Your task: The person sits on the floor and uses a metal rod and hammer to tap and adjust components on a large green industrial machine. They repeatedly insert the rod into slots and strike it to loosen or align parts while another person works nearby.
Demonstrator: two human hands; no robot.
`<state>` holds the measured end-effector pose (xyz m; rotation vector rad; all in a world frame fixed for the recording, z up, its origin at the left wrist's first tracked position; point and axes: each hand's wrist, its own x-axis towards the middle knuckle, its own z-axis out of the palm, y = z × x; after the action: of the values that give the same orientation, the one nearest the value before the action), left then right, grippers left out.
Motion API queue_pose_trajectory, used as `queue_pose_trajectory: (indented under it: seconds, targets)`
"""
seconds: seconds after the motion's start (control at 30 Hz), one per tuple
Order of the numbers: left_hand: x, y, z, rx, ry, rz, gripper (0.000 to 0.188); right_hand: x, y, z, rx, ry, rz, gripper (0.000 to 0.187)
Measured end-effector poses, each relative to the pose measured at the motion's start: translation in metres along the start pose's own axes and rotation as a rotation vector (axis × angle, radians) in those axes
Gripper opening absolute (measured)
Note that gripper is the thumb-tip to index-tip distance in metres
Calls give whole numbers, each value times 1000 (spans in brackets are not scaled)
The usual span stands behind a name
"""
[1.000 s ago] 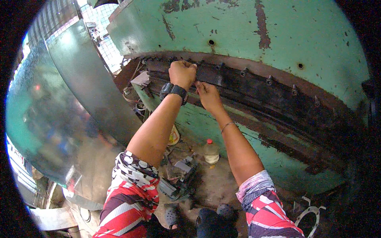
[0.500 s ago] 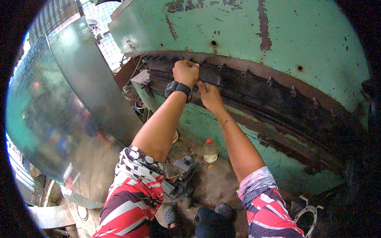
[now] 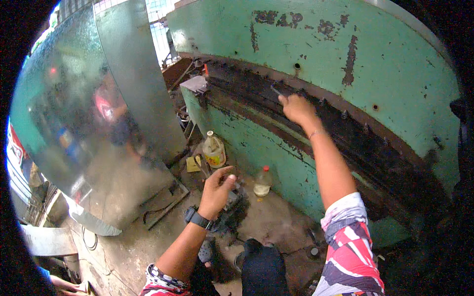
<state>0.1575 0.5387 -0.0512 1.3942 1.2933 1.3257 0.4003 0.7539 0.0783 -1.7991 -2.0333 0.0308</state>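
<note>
My right hand [image 3: 298, 109] is closed around a slim grey metal tool [image 3: 276, 90], perhaps a wrench. Its tip reaches the row of bolts [image 3: 303, 92] along the dark, greasy beam [image 3: 247, 81] of a green machine [image 3: 395, 59]. Lower down and to the left, my left hand [image 3: 216, 192] hangs in the air above the floor, away from the machine. Its fingers are loosely curved, with the thumb apart, and nothing shows in them. A dark watch [image 3: 198, 218] is on that wrist.
A large bent metal sheet [image 3: 136, 64] stands at left. On the floor are a jug [image 3: 214, 150], a red-capped bottle [image 3: 263, 182] and dark equipment [image 3: 234, 204] near my feet. Another person's hand [image 3: 74, 286] shows at the lower left edge.
My two hands were together at the beam. The left has come down and left, off the beam; the right has stayed at the bolts, its tool now visible. The view has shifted.
</note>
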Motion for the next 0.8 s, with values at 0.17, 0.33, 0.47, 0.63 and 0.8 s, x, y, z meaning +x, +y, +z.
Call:
queue_pose_trajectory:
  seconds: [0.17, 0.33, 0.47, 0.63, 0.8]
  targets:
    - [-55, 29, 27, 39, -205, 156, 38, 16, -41, -72, -540, 74, -175, 43]
    - [-99, -14, 51, 545, -585, 509, 34, 42, -46, -91, -739, 197, -344, 35]
    - [-111, 1, 49, 728, -686, 525, 29, 37, -39, -90, -644, 210, -288, 36]
    - [-105, -1, 30, 673, -601, 556, 25, 29, -70, -91, -521, -109, -263, 48]
    - [-99, 1, 34, 667, -595, 604, 24, 36, -93, -32, -131, 129, -353, 37]
